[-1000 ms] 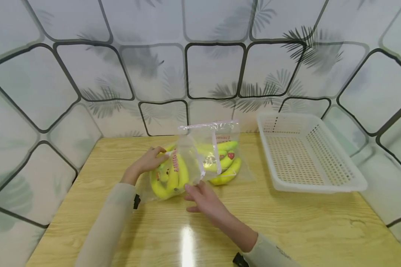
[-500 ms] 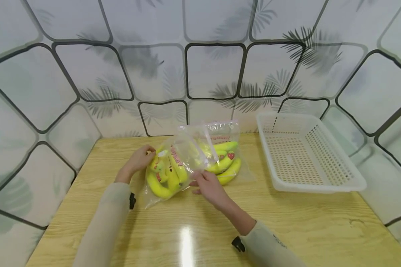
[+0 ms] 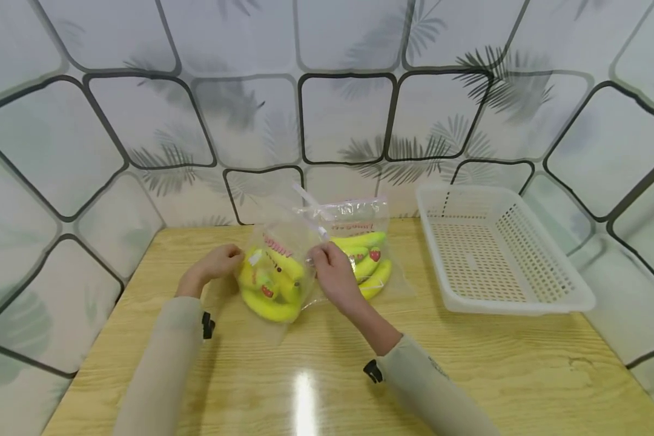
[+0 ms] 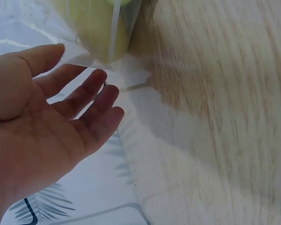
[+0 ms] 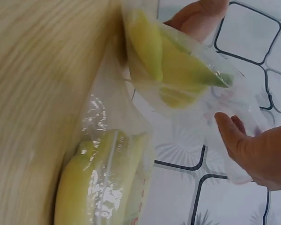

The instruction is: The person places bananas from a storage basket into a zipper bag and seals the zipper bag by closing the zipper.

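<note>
A clear plastic zip bag of bananas (image 3: 272,284) stands at the left, partly raised, its slider strip at the upper right. My right hand (image 3: 335,272) pinches this bag's right side; in the right wrist view the thumb (image 5: 232,136) is in front of the film and the fingers mostly behind it. At the bag's left edge, my left hand (image 3: 216,264) has its fingers loosely bent. The left wrist view shows the fingertips (image 4: 113,115) close under the bag; contact is hard to tell. A second bag of bananas (image 3: 373,275) lies behind, partly covered by the first.
A white perforated plastic basket (image 3: 441,266) stands on the right of the wooden table (image 3: 469,369). A patterned cloth wall (image 3: 349,115) rises behind the table and along both sides.
The left bag has been lifted and turned more upright, its strip swinging up and left. My right hand moved up with its edge; my left hand drew back leftward.
</note>
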The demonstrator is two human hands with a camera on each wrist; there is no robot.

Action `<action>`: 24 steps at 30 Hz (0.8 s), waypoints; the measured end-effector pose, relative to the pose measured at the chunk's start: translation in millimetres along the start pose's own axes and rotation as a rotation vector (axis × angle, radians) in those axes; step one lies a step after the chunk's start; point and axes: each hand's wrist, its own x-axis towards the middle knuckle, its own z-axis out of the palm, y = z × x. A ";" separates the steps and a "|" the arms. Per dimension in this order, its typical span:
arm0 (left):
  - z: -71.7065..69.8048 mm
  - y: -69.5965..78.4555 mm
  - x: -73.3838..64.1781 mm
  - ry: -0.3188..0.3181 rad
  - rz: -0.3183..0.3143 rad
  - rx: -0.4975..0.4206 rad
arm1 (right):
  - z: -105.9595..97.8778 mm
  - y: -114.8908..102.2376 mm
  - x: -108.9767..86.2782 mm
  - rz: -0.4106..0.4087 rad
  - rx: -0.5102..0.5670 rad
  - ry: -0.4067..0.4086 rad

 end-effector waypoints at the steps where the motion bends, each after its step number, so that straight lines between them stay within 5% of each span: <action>1: -0.5 -1.4 -0.8 0.005 0.009 -0.007 | 0.8 -1.8 1.7 -0.017 0.012 -0.011; 4: -0.5 -4.8 -2.5 0.001 0.034 -0.094 | -0.3 -7.8 4.5 -0.045 0.085 -0.080; 10: 3.5 -6.8 1.2 -0.062 0.084 -0.407 | -19.0 -10.9 7.6 -0.018 0.250 -0.197; 14: 7.4 -0.6 6.6 -0.070 0.105 -0.439 | -36.1 -7.1 9.4 -0.041 0.291 -0.232; 17: 12.4 5.1 8.2 -0.069 0.120 -0.442 | -48.9 -1.8 10.9 -0.033 0.296 -0.174; 24: 23.9 10.2 -6.5 -0.023 0.184 -0.432 | -78.9 4.4 14.2 0.065 0.291 0.159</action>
